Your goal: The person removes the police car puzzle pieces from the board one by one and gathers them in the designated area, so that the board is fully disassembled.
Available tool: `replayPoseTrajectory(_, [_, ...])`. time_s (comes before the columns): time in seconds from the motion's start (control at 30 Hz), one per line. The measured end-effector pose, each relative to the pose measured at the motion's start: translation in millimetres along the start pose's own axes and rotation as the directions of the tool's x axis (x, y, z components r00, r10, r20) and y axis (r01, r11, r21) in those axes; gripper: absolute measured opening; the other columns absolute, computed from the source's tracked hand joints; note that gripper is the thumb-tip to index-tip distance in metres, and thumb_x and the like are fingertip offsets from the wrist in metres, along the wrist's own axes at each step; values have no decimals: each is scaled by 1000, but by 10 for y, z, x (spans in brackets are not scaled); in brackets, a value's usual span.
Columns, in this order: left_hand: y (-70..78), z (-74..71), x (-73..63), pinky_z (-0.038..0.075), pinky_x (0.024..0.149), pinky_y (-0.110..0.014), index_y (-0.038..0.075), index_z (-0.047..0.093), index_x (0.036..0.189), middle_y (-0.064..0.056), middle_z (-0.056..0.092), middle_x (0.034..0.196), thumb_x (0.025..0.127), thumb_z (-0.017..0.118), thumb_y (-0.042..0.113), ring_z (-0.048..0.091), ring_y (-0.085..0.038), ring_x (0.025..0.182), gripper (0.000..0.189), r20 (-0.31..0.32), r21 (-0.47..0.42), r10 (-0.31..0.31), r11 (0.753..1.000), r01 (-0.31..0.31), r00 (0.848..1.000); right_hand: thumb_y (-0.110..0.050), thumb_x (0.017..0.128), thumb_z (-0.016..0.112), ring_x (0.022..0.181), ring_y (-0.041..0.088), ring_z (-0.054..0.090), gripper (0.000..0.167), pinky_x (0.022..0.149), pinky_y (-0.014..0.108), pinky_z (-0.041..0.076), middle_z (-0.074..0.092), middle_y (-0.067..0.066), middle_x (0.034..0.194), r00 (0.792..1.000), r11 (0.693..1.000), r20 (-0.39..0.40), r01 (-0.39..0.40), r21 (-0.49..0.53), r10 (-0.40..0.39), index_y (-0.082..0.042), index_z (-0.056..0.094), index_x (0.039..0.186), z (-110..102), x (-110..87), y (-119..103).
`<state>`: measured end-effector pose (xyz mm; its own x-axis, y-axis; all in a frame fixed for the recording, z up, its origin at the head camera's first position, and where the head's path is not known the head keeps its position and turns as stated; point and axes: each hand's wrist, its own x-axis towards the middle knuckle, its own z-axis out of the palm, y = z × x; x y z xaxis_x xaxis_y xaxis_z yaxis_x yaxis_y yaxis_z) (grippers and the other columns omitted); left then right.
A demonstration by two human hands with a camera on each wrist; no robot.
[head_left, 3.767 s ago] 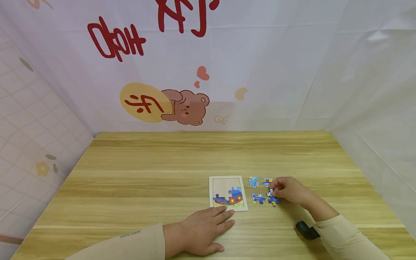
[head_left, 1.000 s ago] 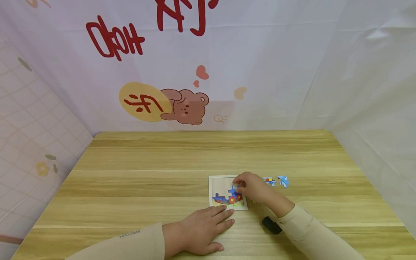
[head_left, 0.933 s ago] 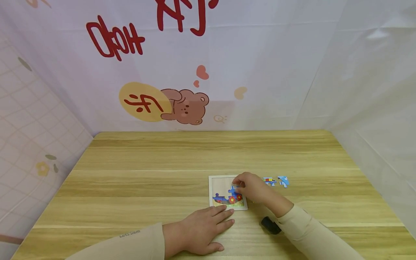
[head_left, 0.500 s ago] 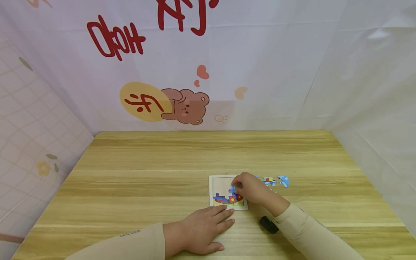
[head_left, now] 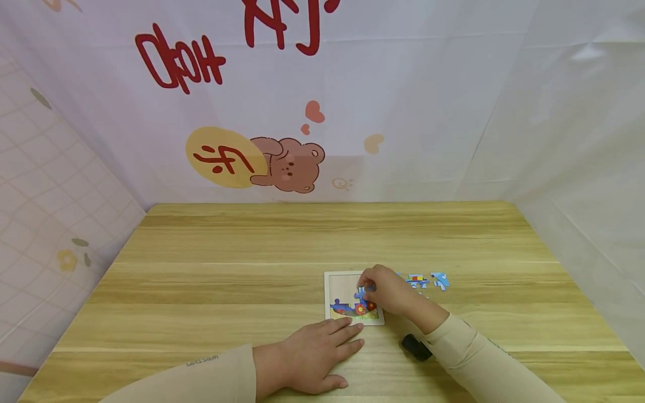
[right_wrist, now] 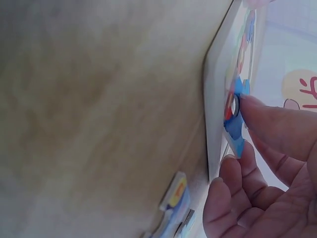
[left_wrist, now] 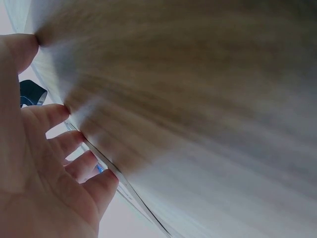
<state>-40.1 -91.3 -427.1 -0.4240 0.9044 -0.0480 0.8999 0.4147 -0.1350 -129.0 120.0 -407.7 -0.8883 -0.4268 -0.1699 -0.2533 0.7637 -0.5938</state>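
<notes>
A square puzzle board (head_left: 326,294) with a pale frame lies on the table; joined pieces (head_left: 347,309) with blue shapes and red wheels fill its lower part, and bare wood shows at its upper left. My left hand (head_left: 314,358) lies flat, fingers spread, its fingertips at the board's near edge. My right hand (head_left: 393,291) is over the board's right side. In the right wrist view its thumb and fingers pinch a blue puzzle piece (right_wrist: 233,128) against the pieces in the frame. The hand hides part of the board's right edge in the head view.
Loose puzzle pieces lie right of the board, among them one with red and yellow blocks (head_left: 417,279) and a light blue one (head_left: 440,281). Others are partly hidden by the right hand. A black device (head_left: 416,347) sits under the right wrist. A white printed curtain (head_left: 428,112) stands behind the table.
Since the oldest frame, my right hand has moved left from the loose pieces to the board with a puzzle piece. Within the last second it shifts only slightly. My left hand stays put.
</notes>
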Motion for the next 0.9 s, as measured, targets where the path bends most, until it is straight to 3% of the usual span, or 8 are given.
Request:
replayPoseTrajectory(0.2, [-1,10,9,35,108,-30,18,43,146,-4,37,152,97,40,58,35,-22,139,64,1,-7,-2,1000,2,1000,3,84,70,77,17,48,15,70,33,44,51,2,83,1000,998,-5,-6,54,6,-11,64,85,-28,-26,-2])
replayPoseTrajectory(0.47, [1,-5,23,35,108,-30,18,43,146,-3,37,152,97,39,58,35,-22,139,64,12,2,-2,1000,2,1000,3,87,65,74,16,46,10,66,31,42,51,2,81,999,992,32,37,124,-41,-6,64,87,-82,-41,18])
replayPoseTrajectory(0.9, [-4,-54,31,34,109,-29,18,43,146,-3,38,152,97,39,58,35,-22,139,63,24,-5,-7,1000,7,1000,0,90,63,72,13,49,10,66,29,44,56,-1,78,995,989,67,69,128,-78,-8,62,85,-107,-30,35])
